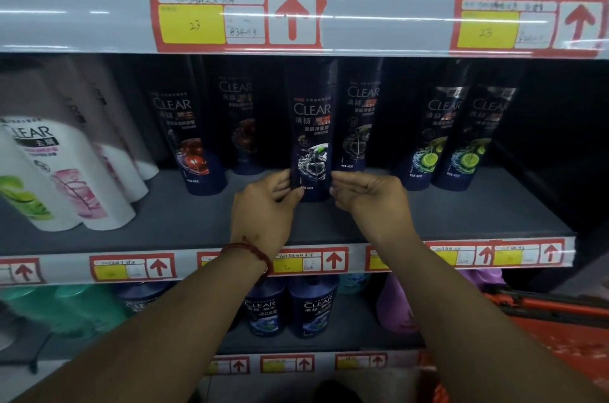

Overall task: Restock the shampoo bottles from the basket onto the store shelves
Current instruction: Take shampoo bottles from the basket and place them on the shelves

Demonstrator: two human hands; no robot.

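Observation:
A dark blue CLEAR shampoo bottle (312, 132) stands upright on the grey middle shelf (428, 214), in front of a matching bottle (361, 125). My left hand (263, 208) holds its lower left side with thumb and fingers curled around the base. My right hand (365, 195) touches the lower right side of the bottle with fingers nearly straight. The orange basket (553, 320) shows at the lower right edge; its contents are hidden.
Dark CLEAR bottles with red fruit (184, 142) stand to the left, lime ones (461, 139) to the right, white CLEAR bottles (59, 171) at far left. The lower shelf holds blue bottles (313, 307), teal and purple ones. Price tags line the shelf edges.

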